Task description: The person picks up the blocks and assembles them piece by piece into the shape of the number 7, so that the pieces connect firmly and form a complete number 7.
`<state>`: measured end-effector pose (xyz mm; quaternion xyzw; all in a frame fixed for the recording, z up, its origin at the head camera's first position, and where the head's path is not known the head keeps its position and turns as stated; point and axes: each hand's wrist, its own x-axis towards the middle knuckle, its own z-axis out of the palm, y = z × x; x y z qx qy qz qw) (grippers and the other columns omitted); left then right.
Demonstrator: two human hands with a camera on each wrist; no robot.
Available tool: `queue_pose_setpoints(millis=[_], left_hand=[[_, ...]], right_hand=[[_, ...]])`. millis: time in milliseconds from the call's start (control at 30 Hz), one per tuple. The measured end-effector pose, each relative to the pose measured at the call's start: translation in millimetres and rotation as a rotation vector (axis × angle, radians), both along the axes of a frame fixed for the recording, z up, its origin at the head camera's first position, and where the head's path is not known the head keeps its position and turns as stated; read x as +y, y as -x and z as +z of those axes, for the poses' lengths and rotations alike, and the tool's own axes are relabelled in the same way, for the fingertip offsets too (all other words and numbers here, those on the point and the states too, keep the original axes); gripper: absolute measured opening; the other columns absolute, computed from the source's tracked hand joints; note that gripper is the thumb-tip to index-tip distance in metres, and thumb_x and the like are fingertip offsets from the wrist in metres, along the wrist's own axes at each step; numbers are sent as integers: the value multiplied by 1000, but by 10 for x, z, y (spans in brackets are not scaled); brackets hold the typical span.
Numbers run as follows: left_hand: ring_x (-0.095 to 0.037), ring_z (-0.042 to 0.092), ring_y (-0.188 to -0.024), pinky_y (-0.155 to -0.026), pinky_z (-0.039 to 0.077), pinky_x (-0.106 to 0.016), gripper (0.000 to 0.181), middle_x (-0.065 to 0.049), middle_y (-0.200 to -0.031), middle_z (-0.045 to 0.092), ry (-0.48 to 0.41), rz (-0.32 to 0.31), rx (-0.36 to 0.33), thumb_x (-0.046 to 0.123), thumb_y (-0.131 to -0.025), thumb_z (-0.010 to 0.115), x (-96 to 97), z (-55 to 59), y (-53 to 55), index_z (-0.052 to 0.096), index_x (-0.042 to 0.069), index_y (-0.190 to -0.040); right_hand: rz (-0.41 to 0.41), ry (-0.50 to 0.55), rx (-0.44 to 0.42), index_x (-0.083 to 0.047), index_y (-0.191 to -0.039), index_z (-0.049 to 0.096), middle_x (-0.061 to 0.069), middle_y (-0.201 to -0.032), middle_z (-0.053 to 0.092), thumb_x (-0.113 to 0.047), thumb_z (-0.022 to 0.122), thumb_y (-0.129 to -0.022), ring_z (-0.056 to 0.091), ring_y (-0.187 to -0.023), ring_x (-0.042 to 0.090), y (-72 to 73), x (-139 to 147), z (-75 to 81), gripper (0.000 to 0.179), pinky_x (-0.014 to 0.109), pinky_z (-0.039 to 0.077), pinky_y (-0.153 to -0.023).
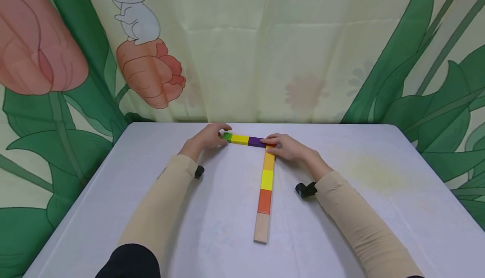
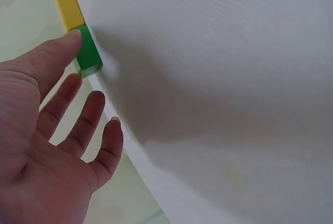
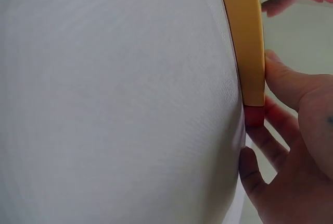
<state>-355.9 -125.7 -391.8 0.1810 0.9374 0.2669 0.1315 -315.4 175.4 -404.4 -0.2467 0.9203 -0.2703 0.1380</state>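
Observation:
On the white table, wooden blocks form two lines meeting at a corner. The far row has a green block (image 1: 227, 137), a yellow block (image 1: 240, 139) and a purple block (image 1: 257, 142). My left hand (image 1: 209, 137) pinches the green block at the row's left end, thumb on its near face. At the corner, my right hand (image 1: 289, 146) holds a red block (image 3: 254, 115), mostly hidden from the head view; its thumb lies against an orange block (image 1: 269, 160). Toward me follow another yellow block (image 1: 267, 180), an orange-red block (image 1: 264, 201) and a plain wood block (image 1: 261, 227).
The far edge of the white table (image 1: 322, 210) runs just beyond the row of blocks. Behind it hangs a curtain (image 1: 242, 59) printed with plants, a rabbit and a carrot. Dark wrist cameras sit beneath both sleeves.

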Motion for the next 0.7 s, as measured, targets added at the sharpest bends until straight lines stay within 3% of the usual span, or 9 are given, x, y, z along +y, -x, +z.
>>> queue_pose_setpoints(millis=[300, 700], left_hand=[[-35, 51, -126, -109, 39, -45, 61, -13, -149, 48, -22, -4, 52, 14, -93, 73, -200, 36, -122, 48, 6, -149], [-34, 50, -128, -106, 42, -45, 61, -13, -151, 45, -15, -38, 112, 19, -94, 72, -276, 210, -347, 48, 7, -149]], right_hand=[[14, 31, -3, -14, -146, 56, 18, -148, 48, -16, 62, -101, 40, -137, 38, 1, -13, 2, 45, 53, 31, -114], [55, 61, 30, -8, -143, 58, 21, -145, 49, -13, 61, -101, 41, -136, 40, 12, 24, -9, 43, 54, 31, -113]])
